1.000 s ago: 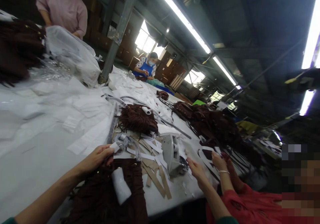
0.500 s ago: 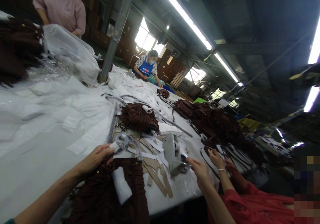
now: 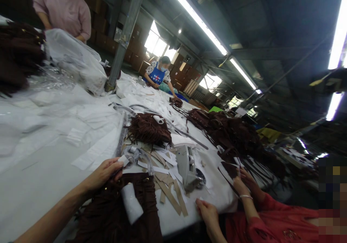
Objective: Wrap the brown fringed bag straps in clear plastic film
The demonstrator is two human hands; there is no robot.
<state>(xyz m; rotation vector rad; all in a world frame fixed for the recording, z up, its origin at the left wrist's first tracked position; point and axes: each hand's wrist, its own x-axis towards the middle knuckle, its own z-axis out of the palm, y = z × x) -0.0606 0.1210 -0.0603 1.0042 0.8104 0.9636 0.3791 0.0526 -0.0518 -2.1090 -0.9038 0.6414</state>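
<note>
My left hand is closed on the white-wrapped end of a strap, whose plastic-covered coil rests above a dark brown fringed bag. A white wrapped roll lies on this bag. Near the table's front edge, my right hand pinches thumb and finger together; whatever is between them is too small to make out. Just beyond it stands a grey tape dispenser. Paper and cardboard strips are scattered between the bag and the dispenser.
Another fringed bag sits farther back, and brown bags pile up at the right. A co-worker in red handles a brown piece close on my right. A metal post rises at the left; two more people work beyond.
My right hand has moved from the tape dispenser down and towards me. My left hand keeps its hold on the strap end. The red-sleeved co-worker's hands have shifted slightly.
</note>
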